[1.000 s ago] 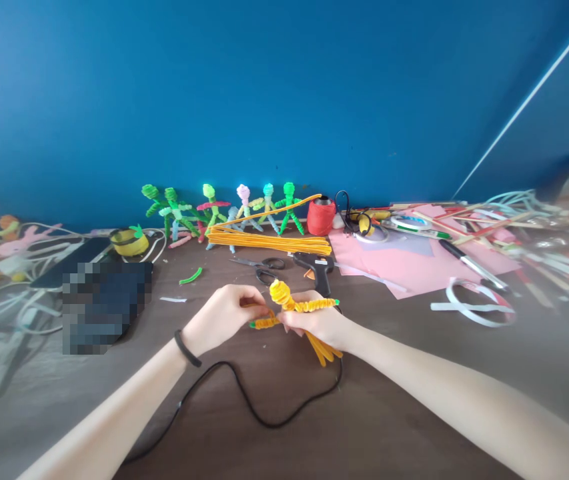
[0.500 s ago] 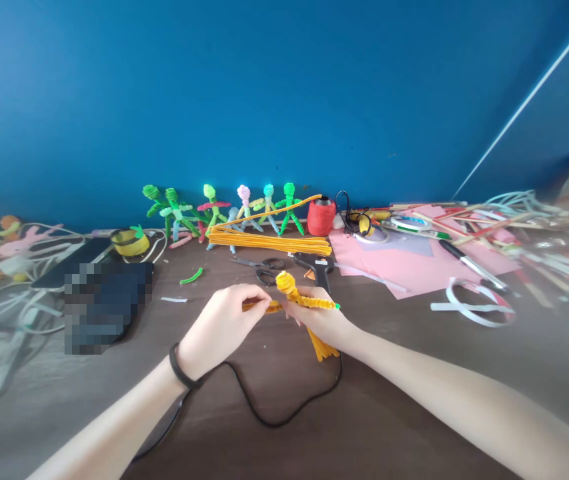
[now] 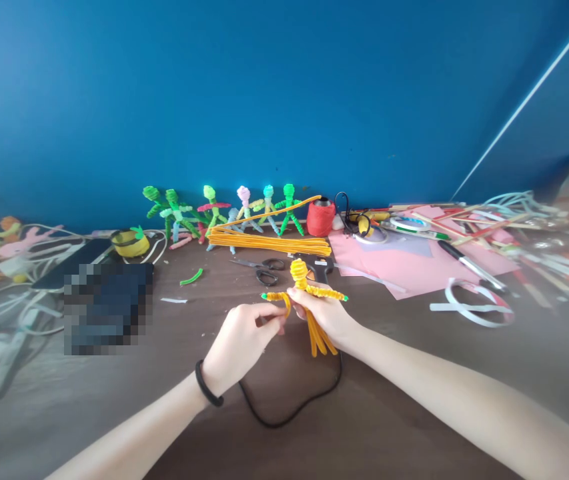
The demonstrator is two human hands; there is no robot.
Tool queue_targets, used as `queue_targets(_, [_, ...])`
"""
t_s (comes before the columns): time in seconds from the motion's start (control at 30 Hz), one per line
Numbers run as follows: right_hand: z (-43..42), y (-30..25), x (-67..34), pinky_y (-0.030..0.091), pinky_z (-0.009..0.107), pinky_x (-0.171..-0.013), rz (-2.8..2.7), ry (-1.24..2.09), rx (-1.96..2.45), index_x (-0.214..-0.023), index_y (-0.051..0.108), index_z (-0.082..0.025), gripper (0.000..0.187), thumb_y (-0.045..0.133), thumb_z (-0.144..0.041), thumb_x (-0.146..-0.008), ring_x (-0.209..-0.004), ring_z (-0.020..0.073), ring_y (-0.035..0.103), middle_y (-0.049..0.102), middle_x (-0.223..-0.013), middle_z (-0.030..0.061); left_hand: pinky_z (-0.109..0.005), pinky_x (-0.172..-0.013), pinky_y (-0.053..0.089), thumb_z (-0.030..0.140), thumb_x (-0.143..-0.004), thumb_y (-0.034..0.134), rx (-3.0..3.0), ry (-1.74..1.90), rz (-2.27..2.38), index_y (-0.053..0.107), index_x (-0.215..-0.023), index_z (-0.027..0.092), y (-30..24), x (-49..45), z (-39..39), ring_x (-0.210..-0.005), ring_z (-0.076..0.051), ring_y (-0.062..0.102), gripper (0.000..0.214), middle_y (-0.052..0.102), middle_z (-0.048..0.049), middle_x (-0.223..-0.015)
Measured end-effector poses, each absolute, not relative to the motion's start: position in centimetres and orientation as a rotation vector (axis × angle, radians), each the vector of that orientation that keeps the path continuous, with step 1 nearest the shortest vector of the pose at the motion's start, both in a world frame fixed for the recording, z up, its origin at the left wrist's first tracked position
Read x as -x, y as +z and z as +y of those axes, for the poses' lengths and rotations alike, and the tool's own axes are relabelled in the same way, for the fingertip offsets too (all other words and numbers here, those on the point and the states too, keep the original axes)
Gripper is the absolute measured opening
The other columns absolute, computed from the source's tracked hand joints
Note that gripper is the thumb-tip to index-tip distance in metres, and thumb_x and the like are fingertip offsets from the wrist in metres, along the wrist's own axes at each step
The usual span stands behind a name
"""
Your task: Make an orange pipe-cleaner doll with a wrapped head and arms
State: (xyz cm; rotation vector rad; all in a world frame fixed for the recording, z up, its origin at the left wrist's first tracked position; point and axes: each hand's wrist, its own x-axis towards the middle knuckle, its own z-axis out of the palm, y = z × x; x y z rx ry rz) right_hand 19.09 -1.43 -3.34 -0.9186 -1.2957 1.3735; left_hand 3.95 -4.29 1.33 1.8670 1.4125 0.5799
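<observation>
An orange-yellow pipe cleaner figure (image 3: 299, 273) is upright in my right hand (image 3: 333, 321), whose fingers are closed around its body. It has a coiled head, two wrapped arms with green tips, and several loose straight strands hanging below the hand. My left hand (image 3: 241, 340), with a black band at the wrist, pinches a bent length of yellow pipe cleaner (image 3: 288, 305) beside the figure's left-side arm. The ends inside the left fingers are hidden.
Behind my hands lie black scissors (image 3: 264, 272), a glue gun (image 3: 320, 267) and a bundle of yellow pipe cleaners (image 3: 269, 241). Finished figures (image 3: 289, 203) lean against the blue wall. Pink paper (image 3: 389, 263) lies right, a dark phone-like object (image 3: 114, 303) left. A black cord (image 3: 284, 424) curves in front.
The figure has turned more upright, and its left-side arm with a green tip now shows. My left hand has moved slightly right and down, still pinching pipe cleaner.
</observation>
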Motion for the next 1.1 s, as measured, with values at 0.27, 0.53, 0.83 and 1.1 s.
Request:
queue_targets(0.27, [-1.7,-2.8,-19.0,0.027,0.023,-0.049,-1.178,1.629,0.804,-0.059,0.049,-0.015,0.022,0.056,-0.031,-0.073,-0.047,0.0058,0.036,0.043,-0.051,-0.0048,-0.021,-0.041,0.026,0.042,-0.067,0.054,-1.61,0.481,1.354,0.067,-0.065,0.014,0.4,-3.3,-2.4,-0.042,-0.007,0.034,0.03,0.06,-0.0003,-0.056])
queue_targets(0.53, [-1.8,-2.8,-19.3,0.025,0.023,-0.049,-1.357,1.701,0.678,-0.057,0.051,-0.014,0.023,0.055,-0.027,-0.074,-0.045,0.0057,0.035,0.041,-0.047,-0.0048,-0.02,-0.047,0.032,0.037,-0.059,0.061,-1.638,0.46,1.324,0.061,-0.059,0.012,1.5,-2.5,-1.3,-0.05,-0.009,0.044,0.025,0.056,0.0008,-0.052])
queue_targets(0.83, [-2.0,-2.5,-19.2,0.027,0.022,-0.046,-1.64,1.469,0.941,-0.056,0.051,-0.015,0.019,0.053,-0.023,-0.073,-0.044,0.0069,0.038,0.041,-0.044,-0.005,-0.021,-0.049,0.036,0.032,-0.066,0.056,-1.751,0.585,1.416,0.06,-0.066,0.015,2.3,-2.0,-1.3,-0.053,-0.011,0.049,0.018,0.059,0.0008,-0.059])
queue_targets(1.1, [-1.9,-2.6,-19.1,0.029,0.022,-0.047,-1.555,1.317,1.056,-0.057,0.05,-0.016,0.021,0.049,-0.025,-0.075,-0.046,0.0076,0.039,0.042,-0.046,-0.0043,-0.021,-0.05,0.037,0.035,-0.077,0.043,-1.808,0.568,1.402,0.058,-0.066,0.016,4.3,-2.6,-3.0,-0.045,-0.008,0.047,0.027,0.064,0.0002,-0.065])
